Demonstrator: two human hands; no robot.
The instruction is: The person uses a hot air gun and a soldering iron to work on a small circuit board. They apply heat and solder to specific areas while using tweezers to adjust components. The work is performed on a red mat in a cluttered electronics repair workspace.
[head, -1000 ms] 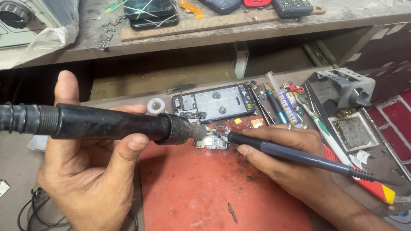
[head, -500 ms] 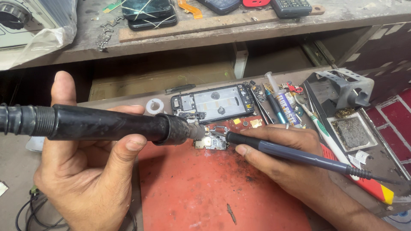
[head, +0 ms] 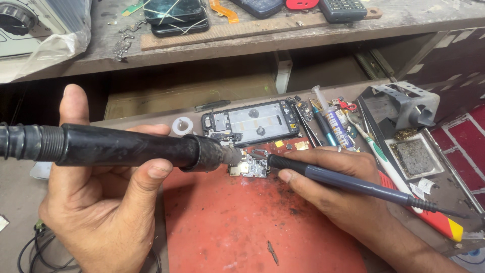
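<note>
Left hand (head: 96,212) grips the thick black hot-air handpiece (head: 126,147), nozzle pointing three o'clock at the small circuit board (head: 250,166); right hand (head: 338,187) pinches the slim dark-blue soldering iron (head: 353,184), tip aimed nine o'clock.

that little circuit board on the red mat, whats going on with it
A person is working on the small circuit board, which lies on the worn red mat. Their left hand holds a thick black hot-air handle with its nozzle aimed at the board. Their right hand holds a slim dark blue soldering iron like a pen, tip at the board's edge. An opened phone frame lies just behind the board.
</note>
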